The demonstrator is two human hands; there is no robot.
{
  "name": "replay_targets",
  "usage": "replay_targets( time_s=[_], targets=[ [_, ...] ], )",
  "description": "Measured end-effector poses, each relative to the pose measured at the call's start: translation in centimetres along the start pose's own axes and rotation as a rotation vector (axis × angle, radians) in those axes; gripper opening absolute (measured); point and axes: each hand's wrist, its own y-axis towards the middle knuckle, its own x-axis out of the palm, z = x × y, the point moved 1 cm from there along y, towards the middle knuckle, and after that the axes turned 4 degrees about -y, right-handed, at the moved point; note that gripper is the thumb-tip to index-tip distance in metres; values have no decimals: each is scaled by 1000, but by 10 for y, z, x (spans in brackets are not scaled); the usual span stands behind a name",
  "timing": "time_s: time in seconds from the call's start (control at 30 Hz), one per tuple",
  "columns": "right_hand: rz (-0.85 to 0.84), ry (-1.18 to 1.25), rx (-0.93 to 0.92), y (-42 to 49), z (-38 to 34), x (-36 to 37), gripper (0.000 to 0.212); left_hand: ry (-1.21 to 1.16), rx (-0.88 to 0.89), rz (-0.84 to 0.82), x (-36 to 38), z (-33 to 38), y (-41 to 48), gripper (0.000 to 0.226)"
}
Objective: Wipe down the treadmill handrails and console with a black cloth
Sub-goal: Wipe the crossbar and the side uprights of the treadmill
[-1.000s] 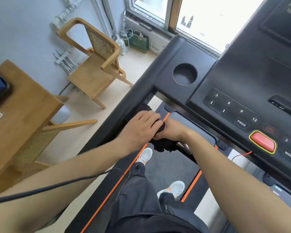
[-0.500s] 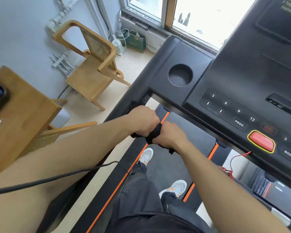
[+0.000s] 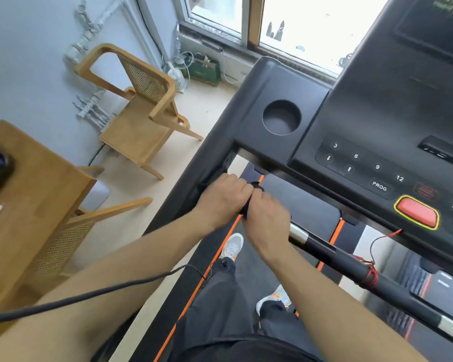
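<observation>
Treadmill console fills 12 to 3 o'clock, with the cup holder at its left end. Left handrail runs from centre down toward 7 o'clock. Front crossbar runs from centre out to 4 o'clock. I'm standing on the belt at 6. Table at 9 and chair at 10 are off the machine, not relevant.

Left grip and right grip sit knuckle to knuckle at dead centre, where the left handrail meets the crossbar. Both are closed, fingers curled round the black cloth. The cloth is bunched between the fists, with only a small fold showing on top and a sliver between the palms. Can't tell how much fabric lies under the right palm.

My read: I'm working the rail corner, console not started.

Risks from here:
- The cloth is wadded small. If I slide toward 4 o'clock, bare palm may ride the crossbar instead of fabric and smear it rather than wipe it.
- The red safety cord is wound round the crossbar at 4 o'clock. The cloth could snag it and yank it loose.
- The keypad and red stop button sit at 2 to 3 o'clock. A firm wipe presses keys. With me on the belt, an accidental start is the bad case. Can't tell if it's powered.
- A dark cable crosses my left forearm at 8 o'clock. A long reach toward the console could drag it.
</observation>
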Motion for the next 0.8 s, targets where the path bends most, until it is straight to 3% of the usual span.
replay_targets(
  time_s=[0.03,0.1,0.17,0.23,0.33,0.4,0.47,0.6,0.67,0.73,0.8],
  targets=[
    [45,-22,7,2,-2,2,30,3,-6,34,1,1,1,26],
    [-188,72,48,15,1,-3,22,-81,48,-121,-14,-4,14,16],
    [-518,192,58,35,9,-5,23,-142,88,-559,-29,-11,35,10],
    [-766,322,26,54,18,-7,32,-239,99,-906,-34,-21,57,22],
    [-940,482,17,66,25,-3,40,-401,68,-1192,-30,-24,76,26],
    [-879,450,25,61,25,-6,38,-360,103,-1148,-30,-22,72,23],
    [-735,321,50,46,21,-10,30,-256,118,-917,-29,-17,58,22],
    [-181,-44,77,-4,18,1,31,-110,68,-332,-14,9,22,28],
    [-2,-160,76,-21,24,6,35,-87,97,-194,-18,27,18,34],
    [-189,-60,116,-18,39,-3,25,-160,131,-392,-24,41,34,21],
    [-607,123,114,-2,61,-16,20,-259,146,-720,-31,40,62,17]
  ],
)
